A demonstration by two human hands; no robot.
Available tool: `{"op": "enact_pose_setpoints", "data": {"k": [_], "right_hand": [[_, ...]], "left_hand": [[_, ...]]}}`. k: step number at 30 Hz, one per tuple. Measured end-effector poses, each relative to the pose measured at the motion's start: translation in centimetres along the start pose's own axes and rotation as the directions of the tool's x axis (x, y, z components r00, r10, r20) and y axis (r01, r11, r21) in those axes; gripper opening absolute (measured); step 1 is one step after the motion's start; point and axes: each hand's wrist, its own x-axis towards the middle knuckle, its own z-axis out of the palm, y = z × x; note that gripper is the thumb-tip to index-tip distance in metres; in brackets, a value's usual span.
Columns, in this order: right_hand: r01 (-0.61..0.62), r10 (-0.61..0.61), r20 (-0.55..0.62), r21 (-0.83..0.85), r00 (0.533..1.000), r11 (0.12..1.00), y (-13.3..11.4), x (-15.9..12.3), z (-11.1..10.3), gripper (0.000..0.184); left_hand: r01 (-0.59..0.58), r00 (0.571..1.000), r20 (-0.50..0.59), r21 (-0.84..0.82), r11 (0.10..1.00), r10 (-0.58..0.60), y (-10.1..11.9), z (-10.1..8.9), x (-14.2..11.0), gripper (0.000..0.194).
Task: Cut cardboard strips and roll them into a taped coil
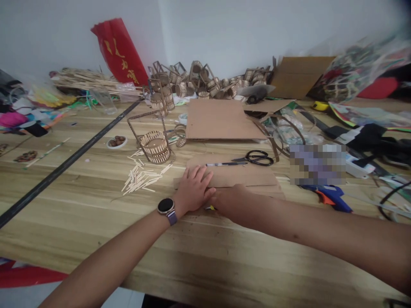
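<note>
My left hand [195,188], with a dark watch [166,206] on its wrist, lies flat with fingers spread on a piece of brown cardboard [257,176]. Against its thumb side, my right hand [229,199] is closed and low at the cardboard's near edge. A small yellow tip [210,208] shows beneath the hands; the rest of what the right hand grips is hidden. Just beyond the fingers, a pen [226,164] and black-handled scissors [259,158] rest on the cardboard. Left of them stands a small handled basket [155,147] beside loose short sticks [141,179].
A larger cardboard sheet [221,119] lies farther back, before a heap of small baskets [205,81]. A blue glue gun [335,197] is on the right. A white bowl of brown balls [117,141] and a dark strip [73,153] are on the left.
</note>
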Motion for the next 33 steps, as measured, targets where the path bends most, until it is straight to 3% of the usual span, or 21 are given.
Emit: {"op": "enact_pose_setpoints", "data": {"k": [7, 17, 24, 30, 33], "right_hand": [[-0.001, 0.001, -0.038, 0.009, 0.999, 1.0, 1.1, -0.4, 1.8, 0.021], [-0.037, 0.036, -0.02, -0.017, 0.999, 0.999, 1.2, -1.5, 1.5, 0.021], [-0.088, 0.085, -0.072, -0.035, 0.994, 0.995, 2.5, -2.5, 3.7, 0.013], [-0.1, 0.097, -0.09, -0.033, 0.991, 0.994, 2.9, -3.3, 4.1, 0.021], [-0.176, 0.178, -0.123, 0.029, 0.976, 0.984, 3.4, -4.4, 4.3, 0.026]], "left_hand": [[-0.007, 1.0, 0.003, -0.021, 1.0, 0.007, -0.1, 0.1, 0.0, 0.056], [-0.009, 1.0, 0.006, -0.031, 0.999, 0.009, -0.1, -0.1, 0.0, 0.055], [0.003, 1.0, 0.011, -0.039, 0.999, -0.002, 0.0, 0.0, -0.1, 0.054], [0.008, 1.0, 0.021, -0.026, 1.0, -0.008, 0.1, 0.0, -0.1, 0.054], [0.001, 1.0, 0.006, -0.02, 1.0, -0.001, 0.0, 0.1, -0.1, 0.053]]}}
